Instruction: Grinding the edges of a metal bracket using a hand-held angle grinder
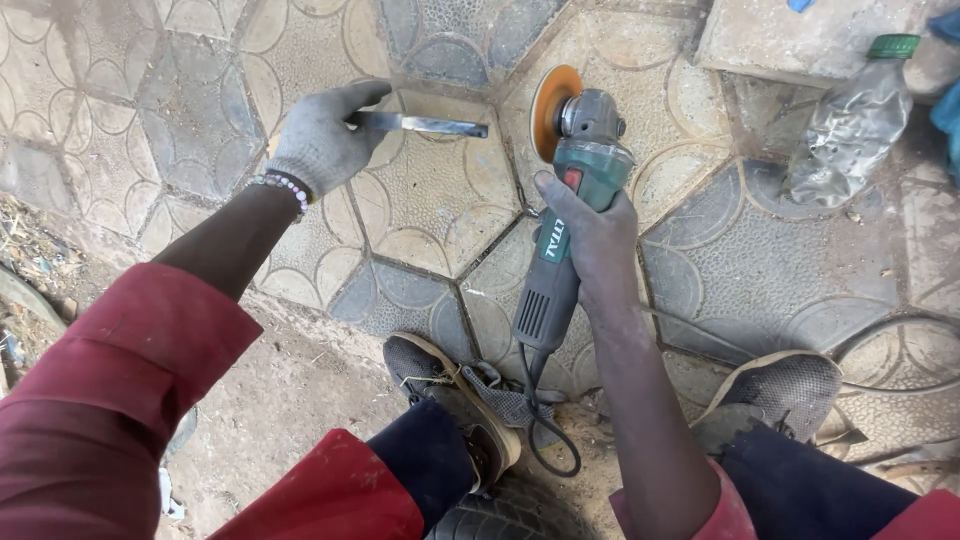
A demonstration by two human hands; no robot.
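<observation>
My left hand (322, 140), in a grey glove, grips one end of a flat metal bar (432, 125) that points right, held just above the patterned paving. My bare right hand (592, 225) is wrapped around the green-and-grey body of an angle grinder (565, 235). The grinder's orange disc (550, 108) stands on edge just right of the bar's free end, a small gap between them. The grinder's black cable (545, 430) loops down between my two shoes.
Patterned hexagonal paving tiles (430, 200) cover the ground. A crumpled clear plastic bottle (850, 125) with a green cap lies at the upper right beside a concrete slab (800, 40). My grey shoes (455, 395) rest near a dirt strip and a tyre edge (510, 515).
</observation>
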